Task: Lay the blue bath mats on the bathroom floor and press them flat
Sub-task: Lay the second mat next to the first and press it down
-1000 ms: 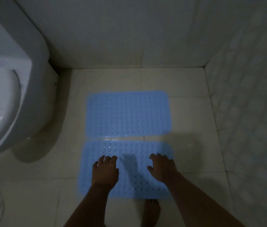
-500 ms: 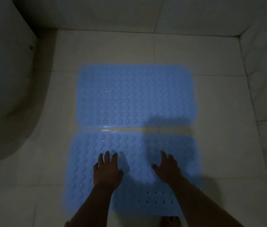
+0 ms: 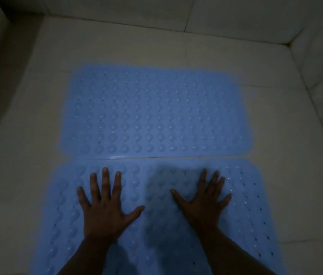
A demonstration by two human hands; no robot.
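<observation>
Pressing flat-fingered, left hand [image 3: 105, 211] and right hand [image 3: 204, 203] rest on the nearer [image 3: 156, 235] of two blue mats [image 3: 156, 114].

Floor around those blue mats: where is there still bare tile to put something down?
Bare floor runs right of both mats to the wall, and a strip lies beyond the far mat. A narrower patch lies left. The near mat is taken by the left hand and right hand.

Pale floor tiles [image 3: 287, 195] meet tiled walls [image 3: 236, 14] in dim light
</observation>
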